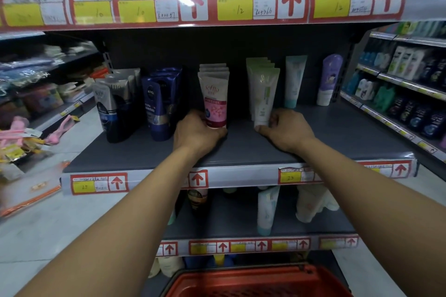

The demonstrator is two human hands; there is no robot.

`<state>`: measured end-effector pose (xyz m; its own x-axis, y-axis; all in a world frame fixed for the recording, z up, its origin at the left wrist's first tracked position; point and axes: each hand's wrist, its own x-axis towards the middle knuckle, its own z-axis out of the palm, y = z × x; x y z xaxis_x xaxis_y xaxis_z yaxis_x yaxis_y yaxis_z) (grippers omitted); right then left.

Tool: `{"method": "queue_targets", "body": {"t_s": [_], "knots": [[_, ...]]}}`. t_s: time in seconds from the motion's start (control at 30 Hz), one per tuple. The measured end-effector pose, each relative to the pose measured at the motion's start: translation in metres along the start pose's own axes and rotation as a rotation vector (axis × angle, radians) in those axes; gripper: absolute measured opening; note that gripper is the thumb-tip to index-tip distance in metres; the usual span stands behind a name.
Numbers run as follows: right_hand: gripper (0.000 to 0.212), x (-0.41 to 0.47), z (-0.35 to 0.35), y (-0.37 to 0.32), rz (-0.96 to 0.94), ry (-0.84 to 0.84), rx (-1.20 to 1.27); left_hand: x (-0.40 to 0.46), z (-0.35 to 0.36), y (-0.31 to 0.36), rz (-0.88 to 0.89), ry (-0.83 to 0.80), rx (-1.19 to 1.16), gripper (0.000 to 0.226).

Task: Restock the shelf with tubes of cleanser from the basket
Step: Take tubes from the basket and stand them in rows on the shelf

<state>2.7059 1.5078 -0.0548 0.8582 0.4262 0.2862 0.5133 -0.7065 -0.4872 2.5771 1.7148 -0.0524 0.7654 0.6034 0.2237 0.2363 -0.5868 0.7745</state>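
Now: pink tube (215, 101) gripped at base by left hand (196, 131); pale green tube (264, 97) clasped by right hand (287, 128). Both stood upright on grey shelf (241, 149). Red basket (259, 282) seen at 6 o'clock.

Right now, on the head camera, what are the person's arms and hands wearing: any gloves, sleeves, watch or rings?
Nothing is worn that shows. The left hand and right hand are bare, without gloves, and no rings are visible. Both forearms are bare from wrist to the frame's lower edge: no sleeves, watch, bracelet or wristband appear. Any sleeve higher up would lie out of view.
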Motion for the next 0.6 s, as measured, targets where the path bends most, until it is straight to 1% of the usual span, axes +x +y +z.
{"method": "queue_targets", "body": {"t_s": [0.33,0.47,0.6], "knots": [[0.034,0.0025,0.0008,0.0016,0.018,0.002,0.004,0.0038,0.0027,-0.0034,0.012,0.014,0.015,0.056],[0.038,0.0016,-0.0005,0.0003,0.042,-0.001,0.002,0.0046,0.0031,-0.0041,0.022,0.017,0.022,0.057],[0.035,0.0015,-0.0013,-0.0016,0.051,-0.008,0.007,0.0040,0.0038,-0.0036,0.018,0.011,0.017,0.056]]}}
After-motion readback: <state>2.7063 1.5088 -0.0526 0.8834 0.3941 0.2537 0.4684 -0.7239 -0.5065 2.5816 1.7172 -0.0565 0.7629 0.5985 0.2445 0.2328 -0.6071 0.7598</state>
